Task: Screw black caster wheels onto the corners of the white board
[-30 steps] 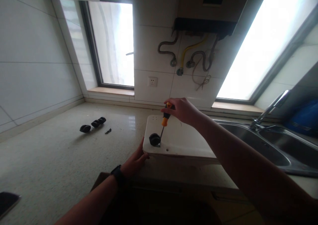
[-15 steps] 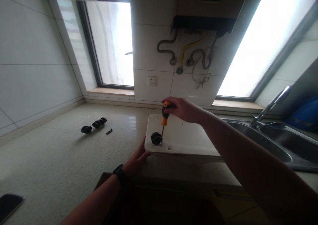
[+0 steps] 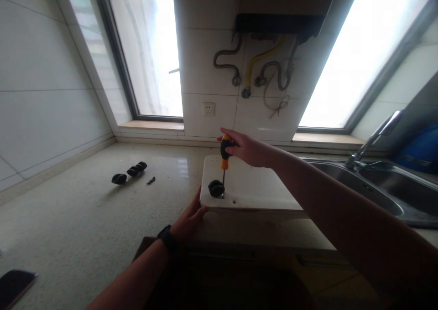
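In my right hand [image 3: 243,148] is a yellow and black screwdriver [image 3: 224,164], held by its handle from above. Its shaft points down, nearly upright, to the metal plate beside a black caster wheel [image 3: 216,188]. That caster stands on the near left corner of a white panel [image 3: 265,189] with rounded corners. My left hand [image 3: 189,216] grips the same corner at the panel's edge, thumb along the near side and fingers partly hidden at the left side. The screwdriver's tip is too small to make out clearly.
Loose black casters [image 3: 137,168] lie on the speckled countertop [image 3: 78,228] at left, with several small screws [image 3: 151,180] nearby. A dark flat object [image 3: 15,285] is at the lower left. To the right are a steel sink [image 3: 345,187] and a faucet [image 3: 374,139].
My right hand has shifted slightly up and left, and the screwdriver stands more upright. My left hand keeps its place on the panel's corner. The view has tilted slightly.
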The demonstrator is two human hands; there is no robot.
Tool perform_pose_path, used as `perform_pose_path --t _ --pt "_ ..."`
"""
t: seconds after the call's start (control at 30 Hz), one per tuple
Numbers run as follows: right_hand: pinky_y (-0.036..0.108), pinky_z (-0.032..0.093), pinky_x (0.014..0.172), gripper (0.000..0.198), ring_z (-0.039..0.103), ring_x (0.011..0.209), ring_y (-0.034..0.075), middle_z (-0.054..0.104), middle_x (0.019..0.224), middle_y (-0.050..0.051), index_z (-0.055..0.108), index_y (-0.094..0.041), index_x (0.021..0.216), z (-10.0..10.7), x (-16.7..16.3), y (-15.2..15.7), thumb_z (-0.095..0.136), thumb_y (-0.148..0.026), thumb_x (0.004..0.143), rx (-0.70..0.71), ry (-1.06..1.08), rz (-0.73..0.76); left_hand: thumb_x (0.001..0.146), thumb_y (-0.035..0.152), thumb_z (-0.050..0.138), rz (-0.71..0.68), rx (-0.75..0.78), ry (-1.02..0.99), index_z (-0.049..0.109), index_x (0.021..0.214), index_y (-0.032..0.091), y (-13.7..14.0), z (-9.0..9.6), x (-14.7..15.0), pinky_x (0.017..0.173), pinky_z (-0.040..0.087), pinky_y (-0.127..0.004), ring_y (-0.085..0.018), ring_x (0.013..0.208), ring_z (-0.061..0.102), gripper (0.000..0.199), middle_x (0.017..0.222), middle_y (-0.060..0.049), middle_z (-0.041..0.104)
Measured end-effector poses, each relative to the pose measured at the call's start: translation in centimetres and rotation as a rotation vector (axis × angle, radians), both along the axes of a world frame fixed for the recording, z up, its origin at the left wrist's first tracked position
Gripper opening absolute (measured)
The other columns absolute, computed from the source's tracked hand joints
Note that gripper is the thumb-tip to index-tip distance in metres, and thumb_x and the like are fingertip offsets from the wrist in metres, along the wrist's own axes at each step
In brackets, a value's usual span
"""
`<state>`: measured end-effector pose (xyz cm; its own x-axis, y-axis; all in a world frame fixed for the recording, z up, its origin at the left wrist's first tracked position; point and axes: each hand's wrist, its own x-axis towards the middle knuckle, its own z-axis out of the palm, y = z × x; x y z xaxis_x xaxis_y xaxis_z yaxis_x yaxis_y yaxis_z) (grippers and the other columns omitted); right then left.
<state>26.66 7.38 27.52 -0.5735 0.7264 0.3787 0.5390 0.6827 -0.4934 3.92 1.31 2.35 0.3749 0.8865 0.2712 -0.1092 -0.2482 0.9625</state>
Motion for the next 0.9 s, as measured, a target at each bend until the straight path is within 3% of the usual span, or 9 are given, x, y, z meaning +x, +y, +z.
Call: perform_pose_path --t 0.1,0.2,0.3,0.4,0.53,0.6,0.67,0.77,0.9 --pt "0.034 0.054 0.094 0.060 0.068 0.106 0.019 0.070 0.125 0.008 0.046 -0.022 0.147 -0.1 -0.2 0.4 0.059 -0.021 0.089 -0.058 0.050 0.053 0.100 0.043 0.057 -0.017 0.004 -0.026 0.006 0.163 0.029 0.1 -0.1 -0.1 0.128 0.011 -0.049 -0.031 0.157 0.011 0.082 0.170 -0.005 0.014" --pt "0.036 0.054 0.082 0.037 0.068 0.088 0.021 0.073 0.098 0.006 0.064 -0.020 0.116 -0.2 -0.6 0.2 0.073 -0.032 0.082 0.025 0.058 -0.093 0.099 0.043 0.058 -0.025 0.004 -0.042 0.008 0.163 0.030 0.1 0.0 -0.1 0.127 0.012 -0.050 -0.032 0.156 0.010 0.082 0.170 -0.005 0.014" --pt "0.039 0.049 0.074 0.040 0.063 0.079 0.023 0.069 0.087 0.006 0.061 -0.019 0.099 -0.2 -1.0 -0.3 0.081 -0.043 0.075 0.114 0.070 -0.251 0.098 0.043 0.059 -0.023 0.009 -0.039 0.009 0.162 0.030 0.1 0.1 -0.1 0.127 0.008 -0.053 -0.033 0.156 0.009 0.082 0.170 -0.006 0.013" --pt "0.037 0.047 0.073 0.043 0.062 0.078 0.023 0.068 0.088 0.006 0.060 -0.019 0.104 -0.1 -1.1 -0.8 0.080 -0.045 0.076 0.168 0.003 -0.301 0.099 0.043 0.059 -0.026 0.022 -0.040 0.009 0.162 0.031 0.2 0.1 -0.1 0.128 0.008 -0.053 -0.032 0.157 0.008 0.081 0.170 -0.005 0.011" --pt "0.040 0.048 0.092 0.050 0.064 0.100 0.025 0.069 0.112 0.011 0.055 -0.022 0.135 0.5 -0.6 -0.8 0.065 -0.038 0.089 0.217 -0.097 -0.164 0.099 0.043 0.058 -0.018 0.033 -0.032 0.008 0.162 0.030 0.2 0.1 -0.1 0.127 0.011 -0.053 -0.032 0.156 0.011 0.082 0.170 -0.005 0.014" --pt "0.041 0.044 0.102 0.052 0.061 0.116 0.025 0.063 0.132 0.013 0.051 -0.024 0.144 0.8 -0.1 -0.5 0.057 -0.030 0.092 0.144 -0.108 -0.066 0.099 0.044 0.059 0.006 0.029 -0.007 0.009 0.162 0.030 0.1 0.1 -0.1 0.127 0.011 -0.054 -0.033 0.156 0.012 0.082 0.169 -0.006 0.016" --pt "0.040 0.045 0.103 0.056 0.061 0.118 0.023 0.062 0.138 0.011 0.048 -0.024 0.147 1.1 0.3 -0.2 0.055 -0.023 0.091 0.010 -0.097 0.003 0.098 0.045 0.059 0.011 0.022 -0.007 0.010 0.162 0.030 0.0 0.3 -0.1 0.127 0.013 -0.055 -0.033 0.155 0.016 0.082 0.169 -0.006 0.018" --pt "0.036 0.050 0.089 0.050 0.067 0.100 0.022 0.072 0.117 0.009 0.056 -0.022 0.138 1.5 0.4 -0.3 0.061 -0.021 0.088 -0.038 -0.115 -0.039 0.096 0.046 0.062 -0.002 0.019 -0.050 0.012 0.162 0.028 -0.1 0.5 0.0 0.127 0.018 -0.053 -0.034 0.154 0.023 0.085 0.167 -0.008 0.023" --pt "0.032 0.046 0.072 0.033 0.066 0.078 0.020 0.074 0.088 0.005 0.070 -0.019 0.112 2.1 -0.5 -1.6 0.074 -0.035 0.083 0.150 -0.213 -0.199 0.096 0.045 0.063 0.010 -0.010 -0.061 0.011 0.162 0.026 -0.3 0.6 0.1 0.125 0.024 -0.053 -0.034 0.150 0.033 0.086 0.164 -0.011 0.033"
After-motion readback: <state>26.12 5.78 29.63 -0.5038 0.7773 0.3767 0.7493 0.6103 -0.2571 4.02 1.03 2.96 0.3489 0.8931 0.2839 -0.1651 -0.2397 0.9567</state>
